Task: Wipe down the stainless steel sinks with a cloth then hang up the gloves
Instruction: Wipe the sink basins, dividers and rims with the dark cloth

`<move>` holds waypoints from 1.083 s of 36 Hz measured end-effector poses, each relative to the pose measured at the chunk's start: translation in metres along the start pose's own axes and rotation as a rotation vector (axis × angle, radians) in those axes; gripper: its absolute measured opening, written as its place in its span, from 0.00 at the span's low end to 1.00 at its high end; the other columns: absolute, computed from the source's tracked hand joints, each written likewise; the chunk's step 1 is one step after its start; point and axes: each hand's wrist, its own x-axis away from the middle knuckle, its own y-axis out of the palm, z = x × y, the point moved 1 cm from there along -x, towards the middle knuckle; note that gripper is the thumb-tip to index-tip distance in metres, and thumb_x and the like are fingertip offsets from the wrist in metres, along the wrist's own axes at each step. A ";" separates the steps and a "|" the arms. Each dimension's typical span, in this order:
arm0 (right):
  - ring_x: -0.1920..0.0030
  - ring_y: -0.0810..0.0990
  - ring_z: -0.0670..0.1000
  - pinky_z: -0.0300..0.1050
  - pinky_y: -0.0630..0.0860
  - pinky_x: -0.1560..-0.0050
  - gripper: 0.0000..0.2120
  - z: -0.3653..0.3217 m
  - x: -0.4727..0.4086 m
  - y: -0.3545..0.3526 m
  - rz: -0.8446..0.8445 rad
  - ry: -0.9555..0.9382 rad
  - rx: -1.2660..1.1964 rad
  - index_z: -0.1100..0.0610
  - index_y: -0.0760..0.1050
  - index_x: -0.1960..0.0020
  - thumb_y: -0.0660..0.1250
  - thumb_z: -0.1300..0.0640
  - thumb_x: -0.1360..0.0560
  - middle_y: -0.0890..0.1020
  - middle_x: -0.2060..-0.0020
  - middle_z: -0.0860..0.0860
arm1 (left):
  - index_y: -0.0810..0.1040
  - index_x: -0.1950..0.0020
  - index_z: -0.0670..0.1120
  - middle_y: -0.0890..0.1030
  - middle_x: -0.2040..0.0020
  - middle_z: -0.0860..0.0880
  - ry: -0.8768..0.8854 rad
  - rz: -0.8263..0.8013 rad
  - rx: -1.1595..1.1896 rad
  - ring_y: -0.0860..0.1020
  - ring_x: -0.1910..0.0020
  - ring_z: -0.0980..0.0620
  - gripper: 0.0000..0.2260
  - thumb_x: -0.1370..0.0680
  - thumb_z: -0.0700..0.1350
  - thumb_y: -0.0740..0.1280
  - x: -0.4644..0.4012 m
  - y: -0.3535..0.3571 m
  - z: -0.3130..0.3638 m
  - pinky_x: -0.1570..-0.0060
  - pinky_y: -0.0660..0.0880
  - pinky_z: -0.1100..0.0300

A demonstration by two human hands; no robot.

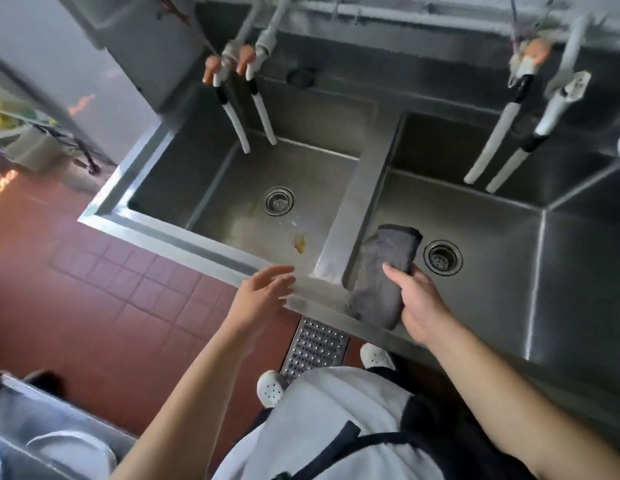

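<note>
Two stainless steel sink basins lie below me: the left sink [163, 157] and the right sink [575, 271], split by a steel divider [364, 206]. My right hand [421, 306] grips a folded grey cloth [381, 271] held over the front left corner of the right sink. My left hand [260, 299] hovers with fingers spread above the front rim, holding nothing. A yellowish scrap [299, 243] lies on the left sink's floor near its drain [279, 201]. The right sink's drain [442, 257] is just beside the cloth. No gloves can be made out.
Two pairs of white hoses hang from taps, one pair [246, 109] over the left sink and one pair [516, 133] over the right sink. Red floor tiles [111, 289] and a perforated floor drain grate [315, 344] lie below. A steel counter [41, 427] is at lower left.
</note>
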 end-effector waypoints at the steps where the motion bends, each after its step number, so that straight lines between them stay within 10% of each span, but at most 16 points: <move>1: 0.44 0.82 0.59 0.56 0.77 0.40 0.09 0.002 0.003 0.014 0.000 -0.014 0.012 0.59 0.78 0.42 0.66 0.63 0.22 0.84 0.46 0.59 | 0.82 0.46 0.54 0.86 0.48 0.50 0.009 0.047 -0.011 0.83 0.45 0.48 0.09 0.20 0.41 0.66 0.001 -0.024 -0.011 0.42 0.78 0.52; 7: 0.45 0.84 0.53 0.53 0.78 0.40 0.10 0.013 0.013 0.088 -0.061 -0.173 0.164 0.53 0.78 0.45 0.66 0.65 0.22 0.85 0.47 0.53 | 0.79 0.58 0.64 0.84 0.57 0.63 0.054 0.323 -0.093 0.80 0.61 0.67 0.16 0.23 0.40 0.67 0.001 -0.131 -0.055 0.64 0.74 0.68; 13: 0.45 0.83 0.50 0.50 0.78 0.41 0.12 0.024 0.019 0.125 -0.024 -0.188 0.181 0.50 0.77 0.43 0.65 0.64 0.21 0.84 0.44 0.52 | 0.77 0.35 0.55 0.79 0.46 0.55 0.049 0.351 -0.172 0.78 0.44 0.52 0.17 0.23 0.42 0.65 -0.017 -0.175 -0.051 0.42 0.77 0.52; 17: 0.46 0.83 0.50 0.51 0.78 0.43 0.12 0.021 0.000 0.138 0.016 -0.131 0.113 0.49 0.76 0.43 0.63 0.64 0.20 0.84 0.45 0.49 | 0.75 0.32 0.56 0.80 0.48 0.54 0.144 0.306 -0.249 0.77 0.64 0.59 0.19 0.23 0.44 0.66 -0.046 -0.181 -0.040 0.67 0.76 0.65; 20: 0.49 0.83 0.47 0.48 0.80 0.51 0.14 0.015 -0.029 0.145 0.056 -0.103 0.054 0.46 0.76 0.44 0.62 0.65 0.20 0.84 0.48 0.46 | 0.74 0.30 0.51 0.76 0.33 0.49 0.187 0.241 -0.391 0.81 0.49 0.47 0.20 0.21 0.43 0.66 -0.076 -0.175 -0.031 0.49 0.80 0.52; 24: 0.51 0.84 0.46 0.43 0.80 0.57 0.15 0.009 -0.092 0.155 0.138 -0.086 -0.010 0.46 0.76 0.44 0.61 0.65 0.19 0.84 0.49 0.45 | 0.68 0.25 0.53 0.64 0.23 0.45 0.156 0.141 -0.723 0.61 0.24 0.43 0.23 0.21 0.48 0.66 -0.125 -0.164 -0.027 0.25 0.60 0.48; 27: 0.54 0.84 0.47 0.44 0.81 0.61 0.14 0.012 -0.151 0.167 0.236 -0.023 -0.012 0.46 0.75 0.45 0.61 0.65 0.19 0.83 0.51 0.46 | 0.61 0.22 0.57 0.58 0.20 0.46 0.117 0.074 -0.908 0.52 0.20 0.44 0.26 0.20 0.56 0.63 -0.160 -0.157 -0.026 0.23 0.52 0.50; 31: 0.44 0.81 0.59 0.58 0.79 0.43 0.12 0.017 -0.245 0.179 0.409 0.048 0.133 0.50 0.76 0.46 0.60 0.64 0.21 0.81 0.43 0.56 | 0.56 0.21 0.60 0.56 0.19 0.48 0.116 -0.020 -1.102 0.49 0.20 0.43 0.27 0.19 0.61 0.58 -0.204 -0.150 -0.022 0.22 0.49 0.48; 39: 0.36 0.75 0.59 0.45 0.69 0.42 0.26 -0.009 -0.428 0.183 0.765 -0.070 0.421 0.55 0.63 0.24 0.60 0.61 0.21 0.75 0.33 0.57 | 0.55 0.22 0.64 0.53 0.19 0.56 0.009 -0.124 -1.345 0.48 0.19 0.50 0.30 0.23 0.69 0.46 -0.264 -0.142 -0.037 0.23 0.47 0.44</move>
